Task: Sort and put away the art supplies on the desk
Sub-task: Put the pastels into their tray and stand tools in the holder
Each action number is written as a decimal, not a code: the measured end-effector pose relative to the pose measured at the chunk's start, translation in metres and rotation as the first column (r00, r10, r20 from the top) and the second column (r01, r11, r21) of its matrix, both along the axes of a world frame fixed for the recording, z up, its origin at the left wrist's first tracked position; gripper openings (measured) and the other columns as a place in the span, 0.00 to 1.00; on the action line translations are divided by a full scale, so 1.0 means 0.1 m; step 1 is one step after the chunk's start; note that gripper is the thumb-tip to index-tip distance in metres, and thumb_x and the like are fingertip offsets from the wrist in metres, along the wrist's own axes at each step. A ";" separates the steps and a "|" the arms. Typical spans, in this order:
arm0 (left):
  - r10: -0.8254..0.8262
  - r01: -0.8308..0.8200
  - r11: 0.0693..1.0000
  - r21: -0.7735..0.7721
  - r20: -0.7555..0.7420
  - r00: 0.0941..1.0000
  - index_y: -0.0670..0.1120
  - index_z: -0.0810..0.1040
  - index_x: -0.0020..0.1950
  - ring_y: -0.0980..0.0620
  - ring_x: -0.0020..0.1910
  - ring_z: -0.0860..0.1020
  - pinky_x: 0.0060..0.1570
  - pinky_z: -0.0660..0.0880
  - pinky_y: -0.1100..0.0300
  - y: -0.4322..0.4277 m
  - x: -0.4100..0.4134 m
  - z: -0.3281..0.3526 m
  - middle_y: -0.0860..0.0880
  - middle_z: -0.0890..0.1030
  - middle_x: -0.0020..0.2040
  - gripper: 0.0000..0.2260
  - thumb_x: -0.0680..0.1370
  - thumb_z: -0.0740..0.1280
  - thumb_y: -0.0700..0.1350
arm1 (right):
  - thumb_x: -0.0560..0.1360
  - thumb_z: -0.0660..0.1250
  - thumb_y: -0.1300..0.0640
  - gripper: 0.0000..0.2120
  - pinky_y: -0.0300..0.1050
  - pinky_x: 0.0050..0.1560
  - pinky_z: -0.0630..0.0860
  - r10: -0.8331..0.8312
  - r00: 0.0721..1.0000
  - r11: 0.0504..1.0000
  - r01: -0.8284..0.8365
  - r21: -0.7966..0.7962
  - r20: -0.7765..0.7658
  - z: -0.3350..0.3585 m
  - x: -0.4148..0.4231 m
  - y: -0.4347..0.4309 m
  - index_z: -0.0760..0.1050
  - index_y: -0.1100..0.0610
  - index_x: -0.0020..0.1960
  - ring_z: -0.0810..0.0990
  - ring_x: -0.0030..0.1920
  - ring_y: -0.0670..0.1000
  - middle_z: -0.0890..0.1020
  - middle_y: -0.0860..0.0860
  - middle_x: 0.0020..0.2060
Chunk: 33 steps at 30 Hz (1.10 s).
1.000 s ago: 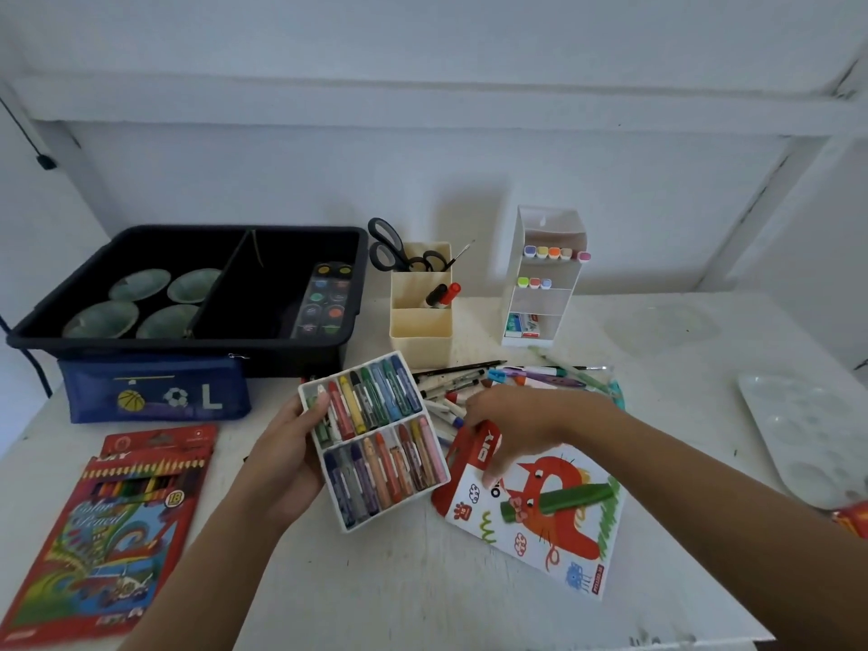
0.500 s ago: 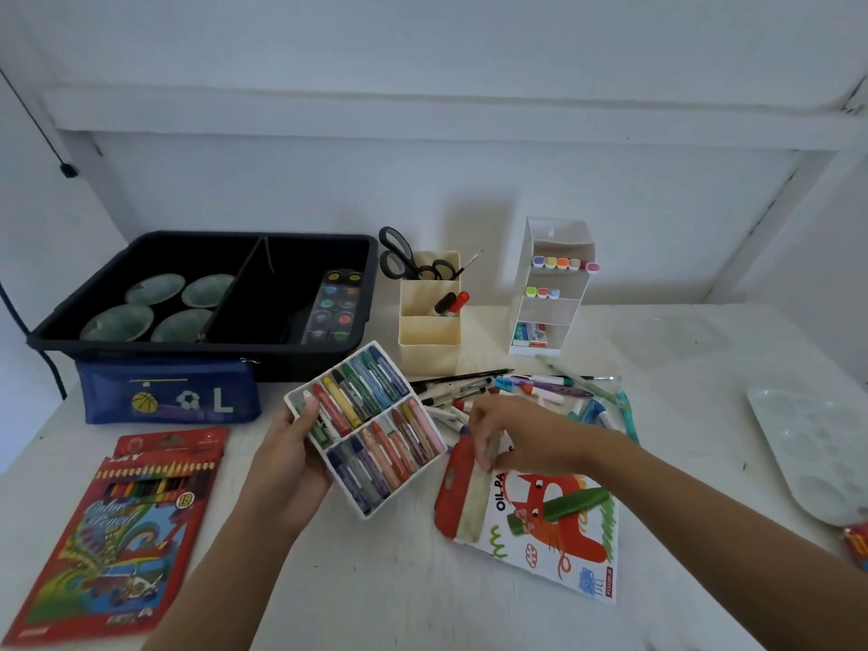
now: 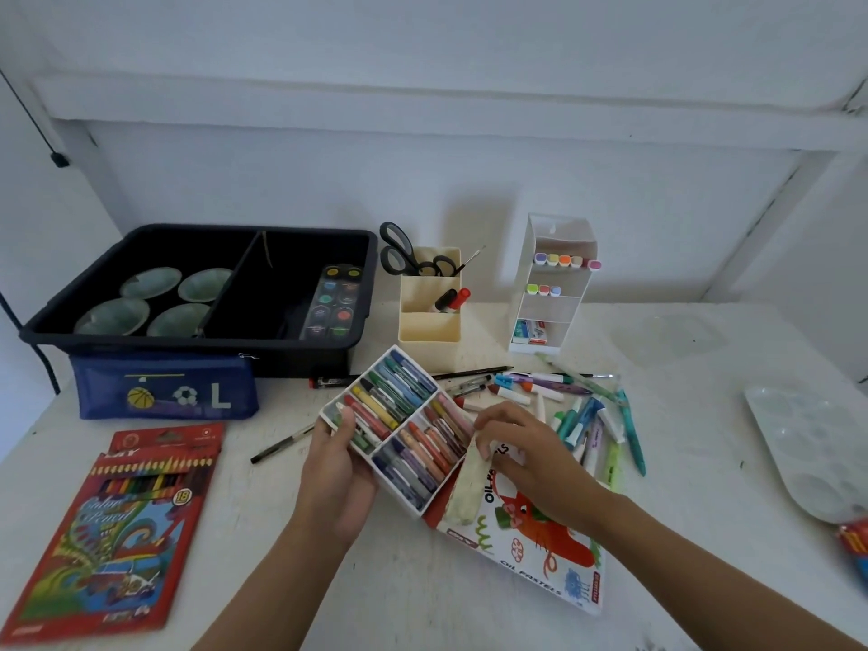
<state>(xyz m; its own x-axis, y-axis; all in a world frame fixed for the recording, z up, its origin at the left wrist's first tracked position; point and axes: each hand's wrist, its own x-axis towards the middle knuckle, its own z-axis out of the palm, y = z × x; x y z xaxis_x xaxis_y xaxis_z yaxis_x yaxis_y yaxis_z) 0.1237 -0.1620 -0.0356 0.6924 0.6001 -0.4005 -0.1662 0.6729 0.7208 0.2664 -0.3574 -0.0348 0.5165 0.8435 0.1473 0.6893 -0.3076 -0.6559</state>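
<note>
My left hand (image 3: pixel 336 472) holds the white tray of oil pastels (image 3: pixel 399 425) from below, thumb on its left end, tilted above the desk. My right hand (image 3: pixel 521 455) grips the open end of the oil pastel box (image 3: pixel 530 552), a white and red sleeve with a red cartoon figure, lying on the desk. The tray's lower right corner meets the box's open flap (image 3: pixel 465 491). A loose heap of markers and pens (image 3: pixel 577 415) lies just behind my right hand.
A black bin (image 3: pixel 141 343) with several bowls and a watercolour set (image 3: pixel 333 303) stands at the back left, a blue pencil case (image 3: pixel 164 390) before it. A coloured pencil pack (image 3: pixel 112 523) lies left. Cream pen holder (image 3: pixel 430 317), white marker rack (image 3: pixel 549 284) behind. Palette (image 3: pixel 817 448) right.
My right hand has lifted the box's open end and turned it towards the tray. My left hand has brought the tray rightwards until its corner meets the box opening.
</note>
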 end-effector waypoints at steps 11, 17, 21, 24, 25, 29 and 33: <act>0.145 -0.139 0.981 -0.135 0.033 0.989 0.50 0.71 0.72 0.46 0.53 0.86 0.40 0.84 0.49 -0.18 0.03 -0.11 0.45 0.84 0.61 0.14 0.86 0.58 0.45 | 0.79 0.64 0.68 0.14 0.23 0.57 0.68 -0.190 0.978 0.972 0.176 0.156 0.081 -0.16 -0.11 0.08 0.73 0.49 0.44 0.67 0.64 0.33 0.73 0.43 0.59; 0.132 -0.126 0.968 -0.217 0.012 0.991 0.55 0.69 0.69 0.44 0.52 0.86 0.42 0.83 0.43 -0.22 -0.04 -0.21 0.46 0.86 0.56 0.12 0.86 0.59 0.46 | 0.81 0.62 0.66 0.15 0.28 0.56 0.73 -0.126 0.990 0.982 0.115 0.149 0.068 -0.24 -0.13 0.10 0.70 0.45 0.47 0.70 0.65 0.43 0.71 0.45 0.62; 0.125 -0.115 0.966 -0.233 0.030 0.992 0.56 0.71 0.67 0.43 0.54 0.86 0.42 0.83 0.43 -0.24 -0.05 -0.24 0.46 0.86 0.58 0.10 0.85 0.60 0.47 | 0.83 0.56 0.52 0.09 0.46 0.58 0.79 -0.076 0.995 0.996 0.073 0.049 0.070 -0.19 -0.16 0.07 0.68 0.37 0.51 0.70 0.67 0.50 0.66 0.44 0.66; 0.132 -0.122 0.965 -0.234 0.025 0.991 0.57 0.71 0.64 0.44 0.52 0.86 0.40 0.83 0.44 -0.28 -0.02 -0.24 0.46 0.86 0.55 0.08 0.86 0.59 0.47 | 0.81 0.49 0.42 0.12 0.55 0.65 0.74 -0.061 0.993 0.993 0.070 -0.095 0.098 -0.15 -0.16 0.03 0.69 0.35 0.58 0.66 0.71 0.54 0.61 0.45 0.73; 0.133 -0.123 0.964 -0.235 0.027 0.991 0.57 0.71 0.64 0.43 0.53 0.86 0.40 0.83 0.43 -0.29 -0.02 -0.24 0.46 0.86 0.54 0.09 0.86 0.59 0.47 | 0.81 0.49 0.41 0.14 0.57 0.70 0.69 -0.055 0.992 0.986 0.073 -0.149 0.117 -0.14 -0.15 0.01 0.69 0.35 0.61 0.63 0.74 0.54 0.58 0.45 0.76; 0.136 -0.128 0.964 -0.232 0.017 0.991 0.57 0.71 0.65 0.44 0.52 0.86 0.41 0.83 0.43 -0.31 0.01 -0.27 0.47 0.87 0.54 0.09 0.86 0.59 0.47 | 0.75 0.51 0.26 0.27 0.56 0.74 0.40 -0.006 0.990 0.933 0.056 -0.355 0.140 -0.12 -0.12 -0.12 0.52 0.25 0.72 0.43 0.79 0.50 0.40 0.38 0.79; 0.143 -0.131 0.964 -0.233 0.036 0.989 0.56 0.71 0.66 0.43 0.53 0.86 0.41 0.83 0.43 -0.30 0.03 -0.28 0.46 0.86 0.55 0.09 0.86 0.59 0.47 | 0.57 0.60 0.14 0.52 0.56 0.73 0.35 0.024 0.989 0.874 0.052 -0.483 0.149 -0.14 -0.11 -0.23 0.40 0.25 0.74 0.43 0.80 0.54 0.42 0.44 0.80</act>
